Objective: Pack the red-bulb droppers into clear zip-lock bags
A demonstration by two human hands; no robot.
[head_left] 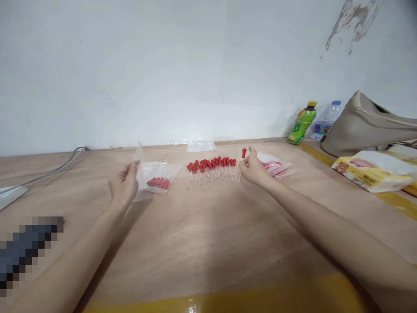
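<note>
Pinched in my left hand is the edge of a clear plastic bag, blurred and raised off the table. Beside it lies another clear bag with several red-bulbed droppers inside. My right hand is closed on a dropper, its red bulb pointing up and its thin tube hanging below the fingers. Between my hands, a row of loose droppers lies with red bulbs toward the wall and clear tubes toward me. Behind my right hand rests a pile of bagged droppers.
A flat clear bag lies near the wall. At right stand a green bottle, a clear bottle, a beige bag and a yellow tissue pack. A grey cable runs at left, above a pixelated dark object.
</note>
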